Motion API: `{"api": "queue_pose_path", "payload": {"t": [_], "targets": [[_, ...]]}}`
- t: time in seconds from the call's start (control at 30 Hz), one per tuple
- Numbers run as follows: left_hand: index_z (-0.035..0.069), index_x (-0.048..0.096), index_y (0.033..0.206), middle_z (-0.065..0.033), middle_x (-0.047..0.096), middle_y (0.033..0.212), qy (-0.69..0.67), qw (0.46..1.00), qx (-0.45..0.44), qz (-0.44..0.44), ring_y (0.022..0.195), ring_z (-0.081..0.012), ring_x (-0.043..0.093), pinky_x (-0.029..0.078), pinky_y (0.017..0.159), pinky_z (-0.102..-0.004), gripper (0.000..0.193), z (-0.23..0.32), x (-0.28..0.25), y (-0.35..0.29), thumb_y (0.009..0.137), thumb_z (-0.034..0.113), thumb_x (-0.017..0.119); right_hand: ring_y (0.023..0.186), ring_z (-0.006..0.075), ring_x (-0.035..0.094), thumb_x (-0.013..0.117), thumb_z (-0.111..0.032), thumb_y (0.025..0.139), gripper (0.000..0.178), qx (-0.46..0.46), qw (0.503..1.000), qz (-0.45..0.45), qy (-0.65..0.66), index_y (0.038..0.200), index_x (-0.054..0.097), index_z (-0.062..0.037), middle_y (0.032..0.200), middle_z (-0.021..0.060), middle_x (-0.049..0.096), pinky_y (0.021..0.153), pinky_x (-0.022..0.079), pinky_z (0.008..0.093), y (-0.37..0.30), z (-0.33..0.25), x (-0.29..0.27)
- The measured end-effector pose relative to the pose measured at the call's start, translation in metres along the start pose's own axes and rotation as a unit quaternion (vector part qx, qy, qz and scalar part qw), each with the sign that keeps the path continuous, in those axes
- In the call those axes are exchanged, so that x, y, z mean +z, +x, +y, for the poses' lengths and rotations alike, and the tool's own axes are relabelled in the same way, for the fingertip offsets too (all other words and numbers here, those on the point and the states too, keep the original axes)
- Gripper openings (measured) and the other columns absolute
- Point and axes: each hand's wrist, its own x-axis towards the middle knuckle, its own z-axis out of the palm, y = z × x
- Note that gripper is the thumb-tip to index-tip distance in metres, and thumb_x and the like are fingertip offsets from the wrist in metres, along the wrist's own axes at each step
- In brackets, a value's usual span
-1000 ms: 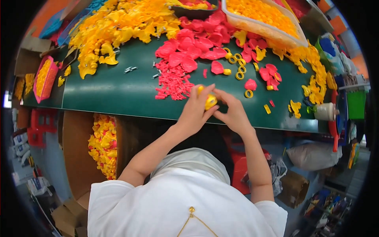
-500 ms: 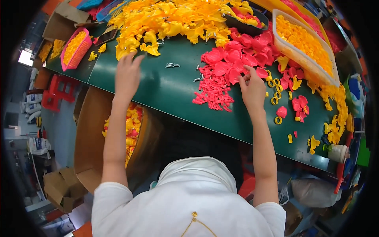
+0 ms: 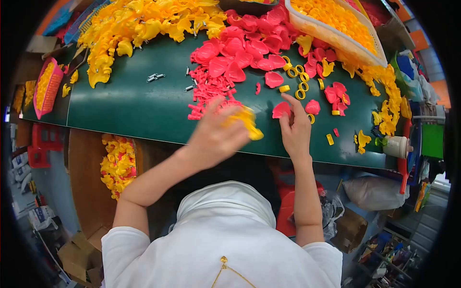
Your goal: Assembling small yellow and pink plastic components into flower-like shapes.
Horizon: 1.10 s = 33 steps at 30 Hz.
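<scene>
My left hand [image 3: 216, 134], smeared a little by motion, is closed on a yellow curved plastic part [image 3: 250, 124] above the table's near edge. To its right, my right hand [image 3: 296, 128] pinches a pink cupped plastic shell [image 3: 281, 110] between thumb and fingers. Just beyond my left hand lies a heap of small pink plastic pieces [image 3: 213, 82]. Larger pink shells [image 3: 235, 53] are piled behind it. Several yellow rings [image 3: 300, 94] lie beyond my right hand. A few small metal springs [image 3: 155, 77] rest on the green table [image 3: 129, 108].
A large pile of yellow parts [image 3: 139, 21] spreads along the far left. At the far right stands a white tray [image 3: 336, 36] of yellow pieces; a pink basket [image 3: 50, 91] sits at the left end. Below the table, a cardboard box [image 3: 84, 177] holds yellow and pink parts.
My left hand has come from the yellow pile toward me and rightward, bringing a yellow part. My right hand has drawn a pink shell off the pile toward the near edge. The view has shifted right.
</scene>
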Motion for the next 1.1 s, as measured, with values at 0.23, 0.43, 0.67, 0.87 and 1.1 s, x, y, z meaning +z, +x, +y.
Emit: {"api": "queue_pose_path", "payload": {"t": [0.23,0.43,0.67,0.87,1.1], "targets": [[0.011,0.058,0.086,-0.0021,0.056,0.089,-0.047,0.995,-0.083,-0.008,0.101,-0.0244,0.052,0.043,0.092,-0.0393,0.019,0.038,0.054,-0.018,0.069,0.011,0.068,0.077,0.0053,0.057,0.062,-0.005,0.087,0.02,0.061,0.99,0.003,0.13,0.106,0.056,-0.0026,0.088,0.0036,0.063,0.059,0.042,0.0196,-0.023,0.017,-0.023],[0.006,0.063,0.092,-0.0036,0.06,0.099,-0.073,0.991,-0.113,0.003,0.107,-0.0293,0.051,0.049,0.087,-0.0358,0.024,0.042,0.059,-0.02,0.069,0.009,0.071,0.09,0.0104,0.062,0.06,0.002,0.089,0.011,0.084,0.949,-0.049,0.3,0.099,0.06,0.0037,0.096,0.0079,0.066,0.08,0.049,0.0212,-0.031,-0.005,-0.008],[0.003,0.066,0.092,-0.0044,0.061,0.095,-0.092,0.988,-0.112,-0.06,0.106,-0.0286,0.053,0.052,0.085,-0.0334,0.024,0.045,0.033,-0.008,0.069,0.005,0.068,0.084,0.0117,0.064,0.063,0.001,0.086,0.011,0.088,0.959,-0.047,0.264,0.097,0.061,0.0042,0.093,0.0079,0.066,0.079,0.05,0.0219,-0.036,-0.009,0.001],[0.003,0.067,0.096,-0.0052,0.064,0.104,-0.088,0.993,-0.039,-0.07,0.105,-0.0302,0.054,0.053,0.08,-0.0339,0.03,0.035,0.039,-0.014,0.066,0.003,0.068,0.075,0.0137,0.065,0.07,0.005,0.076,0.012,-0.069,0.995,0.002,0.074,0.086,0.063,0.0028,0.078,0.008,0.062,0.065,0.051,0.024,-0.044,-0.01,0.015],[0.002,0.068,0.093,-0.0044,0.064,0.098,-0.101,0.994,-0.026,-0.046,0.103,-0.0304,0.055,0.054,0.081,-0.033,0.025,0.031,0.044,-0.016,0.068,0.003,0.068,0.067,0.0188,0.064,0.069,0.007,0.072,0.013,-0.082,0.996,0.021,0.02,0.083,0.064,0.0019,0.075,0.01,0.064,0.059,0.05,0.0265,-0.041,-0.009,0.017]]}}
